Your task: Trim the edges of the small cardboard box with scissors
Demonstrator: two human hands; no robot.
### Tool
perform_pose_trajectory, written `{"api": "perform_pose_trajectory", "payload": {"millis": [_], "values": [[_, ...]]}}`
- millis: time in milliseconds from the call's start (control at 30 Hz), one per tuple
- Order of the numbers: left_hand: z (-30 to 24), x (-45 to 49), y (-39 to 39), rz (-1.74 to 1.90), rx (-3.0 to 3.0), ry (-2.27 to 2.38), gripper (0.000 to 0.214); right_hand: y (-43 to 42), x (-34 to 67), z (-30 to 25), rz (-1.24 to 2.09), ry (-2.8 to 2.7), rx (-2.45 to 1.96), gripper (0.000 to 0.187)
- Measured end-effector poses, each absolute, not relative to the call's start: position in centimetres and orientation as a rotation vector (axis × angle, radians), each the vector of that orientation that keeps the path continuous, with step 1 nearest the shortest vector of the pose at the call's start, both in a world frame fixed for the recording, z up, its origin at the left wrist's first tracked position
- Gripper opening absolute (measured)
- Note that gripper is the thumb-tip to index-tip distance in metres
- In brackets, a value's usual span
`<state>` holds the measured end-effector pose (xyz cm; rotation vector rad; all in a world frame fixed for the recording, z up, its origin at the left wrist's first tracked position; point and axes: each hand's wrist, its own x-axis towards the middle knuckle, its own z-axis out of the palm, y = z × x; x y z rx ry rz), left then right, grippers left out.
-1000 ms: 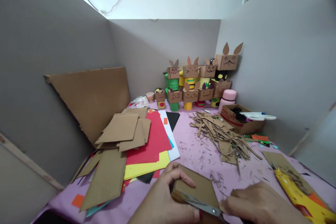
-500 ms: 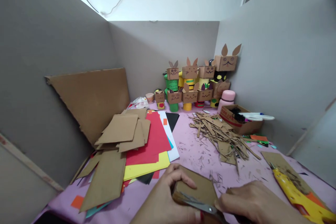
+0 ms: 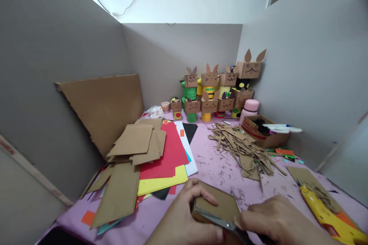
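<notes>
In the head view, a small cardboard box (image 3: 220, 201) is gripped by my left hand (image 3: 186, 214) at the bottom centre, fingers bent over its top and thumb underneath. My right hand (image 3: 276, 216) is closed around the handles of a pair of scissors (image 3: 222, 222). The scissor blades lie along the box's near edge, close to my left thumb; whether they bite into the cardboard I cannot tell. The lower part of the box and most of the scissor handles are hidden by my hands and the frame's edge.
Left lie cardboard pieces (image 3: 130, 139) over coloured paper sheets (image 3: 163, 160). A heap of cardboard scraps (image 3: 241, 147) sits right of centre. A yellow glue gun (image 3: 324, 212) rests at the right. Behind stand cardboard animal figures (image 3: 209, 105), a pink bottle (image 3: 249, 109) and an open box (image 3: 270, 138).
The whole view has shifted slightly, so everything sits a little further right. The scissor blades look somewhat closer together along the box edge; both hands keep their grip.
</notes>
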<state>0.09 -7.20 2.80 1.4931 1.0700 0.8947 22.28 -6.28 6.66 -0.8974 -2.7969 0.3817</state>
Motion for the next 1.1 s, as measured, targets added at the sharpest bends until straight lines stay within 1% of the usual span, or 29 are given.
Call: {"api": "perform_pose_trajectory", "payload": {"millis": [167, 400, 567, 900, 1100], "values": [[2.8, 0.4, -7.2, 0.895, 1.518, 1.091, 0.047, -6.1, 22.2, 6.6, 0.385, -2.826, -0.902, 0.015], [2.7, 0.7, -7.2, 0.941, 1.504, 1.094, 0.046, -6.3, 21.6, 7.4, 0.232, -2.837, -0.881, 0.019], [2.9, 0.5, -7.2, 0.928, 1.490, 1.082, 0.046, -6.0, 21.5, 6.9, 0.136, -2.847, -0.832, 0.015], [3.1, 0.6, -7.1, 0.909, 1.481, 1.074, 0.044, -6.0, 21.9, 6.3, 0.170, -2.799, -0.807, 0.015], [2.7, 0.6, -7.1, 0.931, 1.492, 1.049, 0.045, -6.2, 21.4, 6.9, 0.065, -2.795, -0.756, 0.019]]}}
